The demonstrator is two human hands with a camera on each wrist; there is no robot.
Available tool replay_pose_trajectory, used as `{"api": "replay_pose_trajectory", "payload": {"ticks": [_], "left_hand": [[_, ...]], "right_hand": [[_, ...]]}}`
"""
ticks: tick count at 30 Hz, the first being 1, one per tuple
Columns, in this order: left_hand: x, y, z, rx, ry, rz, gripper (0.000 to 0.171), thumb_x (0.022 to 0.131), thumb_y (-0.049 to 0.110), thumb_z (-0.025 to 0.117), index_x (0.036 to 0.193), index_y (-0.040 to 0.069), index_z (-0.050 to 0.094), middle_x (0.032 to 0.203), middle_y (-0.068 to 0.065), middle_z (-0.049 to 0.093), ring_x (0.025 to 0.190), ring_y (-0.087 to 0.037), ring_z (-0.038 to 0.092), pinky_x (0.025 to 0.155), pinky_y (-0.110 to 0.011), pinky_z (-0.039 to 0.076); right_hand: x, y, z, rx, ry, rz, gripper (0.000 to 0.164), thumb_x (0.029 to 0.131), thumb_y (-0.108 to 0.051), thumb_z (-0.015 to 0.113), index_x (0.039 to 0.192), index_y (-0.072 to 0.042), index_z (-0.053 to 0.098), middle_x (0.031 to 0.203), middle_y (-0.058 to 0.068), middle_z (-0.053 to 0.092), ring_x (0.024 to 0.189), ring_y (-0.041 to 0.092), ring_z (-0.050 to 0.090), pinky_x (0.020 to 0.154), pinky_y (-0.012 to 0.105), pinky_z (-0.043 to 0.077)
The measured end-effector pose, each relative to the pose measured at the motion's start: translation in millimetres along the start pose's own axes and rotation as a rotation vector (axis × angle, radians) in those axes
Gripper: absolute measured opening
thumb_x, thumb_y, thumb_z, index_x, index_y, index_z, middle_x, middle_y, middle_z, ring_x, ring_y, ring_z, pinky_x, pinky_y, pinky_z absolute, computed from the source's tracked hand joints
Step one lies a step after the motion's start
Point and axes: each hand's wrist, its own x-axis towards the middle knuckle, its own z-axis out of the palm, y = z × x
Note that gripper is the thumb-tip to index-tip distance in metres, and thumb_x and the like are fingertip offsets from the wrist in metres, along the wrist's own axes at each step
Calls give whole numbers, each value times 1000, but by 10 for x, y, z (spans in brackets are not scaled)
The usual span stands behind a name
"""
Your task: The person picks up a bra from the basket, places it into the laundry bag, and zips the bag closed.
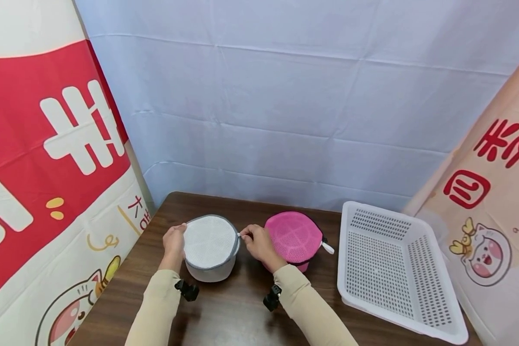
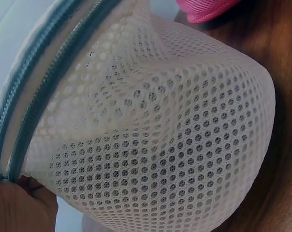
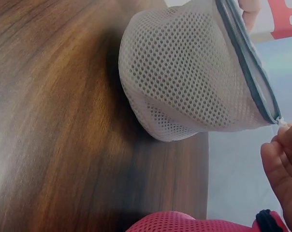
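A white mesh laundry bag (image 1: 209,242) with a grey zipper round its top stands on the brown table. My left hand (image 1: 174,244) pinches its rim at the left side; the left wrist view shows the zipper (image 2: 42,92) running up from those fingers. At the opposite side, my right hand (image 1: 259,245) pinches the small white tab (image 3: 281,121) at the zipper's end. Just right of that hand sits a pink mesh laundry bag (image 1: 294,235) with a dark zipper and a white tab (image 1: 327,247).
A white plastic basket (image 1: 346,288) with slotted walls stands on the right part of the table (image 1: 238,312). Behind the table hangs a pale blue cloth (image 1: 277,105), with printed cloths on both sides.
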Motion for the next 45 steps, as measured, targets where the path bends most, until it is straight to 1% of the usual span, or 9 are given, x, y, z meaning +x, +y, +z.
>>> {"api": "replay_pose_trajectory", "payload": {"ticks": [7, 11, 17, 22, 26, 30, 37, 40, 45], "left_hand": [[-11, -40, 23, -34, 50, 39, 15, 90, 15, 56, 84, 2, 57, 112, -16, 51, 97, -25, 42, 80, -33, 34], [-18, -50, 28, -49, 57, 32, 15, 90, 15, 56, 85, 1, 57, 111, -16, 51, 96, -25, 43, 80, -32, 34], [-35, -59, 16, -8, 30, 16, 22, 92, 18, 54, 94, -4, 55, 109, -17, 49, 92, -25, 44, 77, -32, 37], [-58, -62, 13, 44, 23, 42, 26, 93, 18, 53, 97, -8, 55, 104, -18, 50, 82, -22, 47, 71, -32, 40], [-85, -44, -26, 176, 8, 83, 31, 93, 21, 53, 102, -9, 56, 106, -22, 52, 89, -27, 48, 77, -37, 39], [-83, -5, -64, 343, 15, 134, 31, 92, 25, 55, 100, -5, 59, 107, -22, 55, 96, -33, 47, 84, -42, 37], [-80, 54, -100, 566, 53, 214, 30, 88, 31, 57, 96, 3, 63, 98, -18, 60, 93, -34, 50, 82, -45, 38], [-77, 68, -123, 596, 65, 252, 31, 88, 32, 58, 99, 4, 64, 98, -16, 61, 93, -33, 51, 81, -46, 38], [-73, 72, -162, 603, 48, 282, 31, 88, 31, 57, 101, 3, 63, 98, -17, 60, 91, -33, 52, 79, -46, 38]], "right_hand": [[10, -1, 17, 12, 10, 5, 7, 82, 2, 65, 80, -5, 66, 81, 4, 62, 74, 16, 55, 67, 30, 46], [13, 1, 16, 7, 10, 1, 7, 82, 2, 65, 80, -5, 66, 80, 4, 62, 74, 16, 56, 67, 30, 46], [5, 15, 18, 2, 15, 14, 7, 82, 1, 65, 79, -6, 65, 80, 4, 62, 75, 17, 56, 68, 31, 46], [15, 32, 31, 14, 29, 37, 8, 83, 1, 65, 79, -6, 65, 80, 4, 62, 72, 15, 55, 64, 29, 46], [21, 30, 43, 16, 35, 61, 8, 84, 0, 65, 80, -7, 66, 80, 3, 62, 70, 13, 53, 62, 26, 45], [24, 28, 42, 27, 39, 69, 7, 84, -1, 65, 80, -7, 67, 80, 3, 62, 70, 13, 53, 61, 26, 45], [19, 39, 51, 28, 45, 50, 7, 82, 0, 66, 79, -6, 67, 78, 2, 63, 69, 13, 54, 61, 25, 45], [16, 44, 56, 33, 43, 48, 7, 82, 0, 66, 79, -6, 67, 78, 2, 63, 68, 12, 53, 60, 25, 45], [10, 45, 59, 56, 44, 48, 8, 82, 2, 66, 78, -5, 67, 77, 2, 63, 66, 13, 53, 59, 24, 44]]}}
